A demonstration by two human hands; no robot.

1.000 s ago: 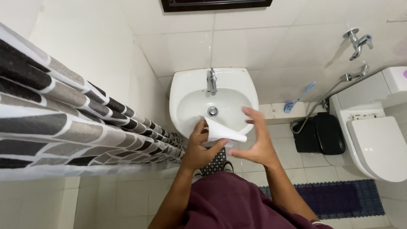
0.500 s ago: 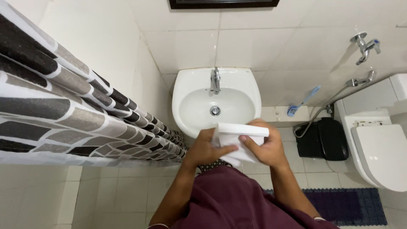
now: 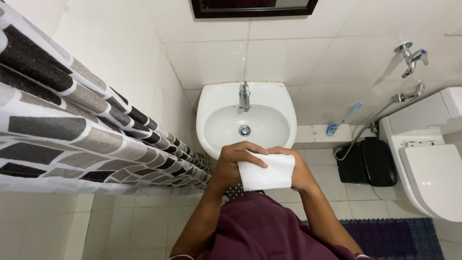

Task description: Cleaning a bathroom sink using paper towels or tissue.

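A white folded paper towel (image 3: pixel 267 172) is held flat between both hands, just in front of the white wall sink (image 3: pixel 211 120). My left hand (image 3: pixel 235 161) grips its left edge, fingers curled over the top. My right hand (image 3: pixel 299 169) sits under and behind its right side. The sink has a chrome tap (image 3: pixel 245 95) and a round drain (image 3: pixel 245 130), and its basin holds nothing else. My maroon shirt fills the bottom of the view.
A brick-patterned shower curtain (image 3: pixel 72 125) hangs at the left. A white toilet (image 3: pixel 428 163) stands at the right, with a black bin (image 3: pixel 368 161), a blue brush (image 3: pixel 342 119), a hose and wall taps (image 3: pixel 411 55) beside it. A dark purple mat (image 3: pixel 399 238) lies on the tiled floor.
The towel went from loosely bent over the basin to folded flat. Both hands drew back from the sink toward my body and closed on the towel.
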